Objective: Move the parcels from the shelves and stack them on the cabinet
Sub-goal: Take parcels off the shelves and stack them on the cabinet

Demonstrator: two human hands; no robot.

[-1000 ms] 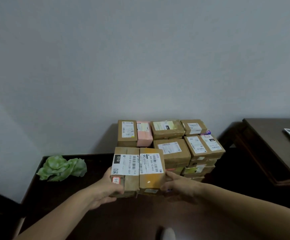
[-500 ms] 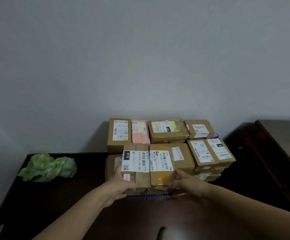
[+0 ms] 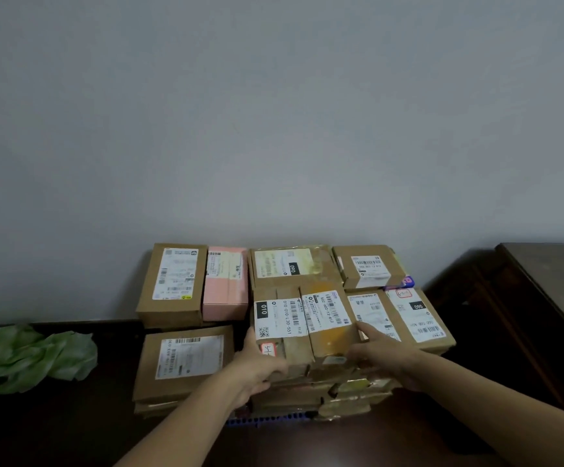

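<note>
- Two parcels are held side by side at the near middle of the stack on the cabinet (image 3: pixel 71 433): a 010-label parcel (image 3: pixel 280 326) and an orange-taped parcel (image 3: pixel 329 328).
- The left hand (image 3: pixel 260 364) grips the first parcel's near-left corner.
- The right hand (image 3: pixel 380 357) grips the second parcel's right side, its fingers seemingly curled underneath.
- Seven other parcels (image 3: pixel 172 281) show on top: four far, one near left, two right.
- One green cloth (image 3: pixel 31 358) lies at the left.

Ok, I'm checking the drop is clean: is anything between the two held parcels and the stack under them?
Nothing visible does. The left hand and right hand hold the 010 parcel and the orange-taped parcel side by side directly on or over the front stack; the hands partly hide the seam.
</note>
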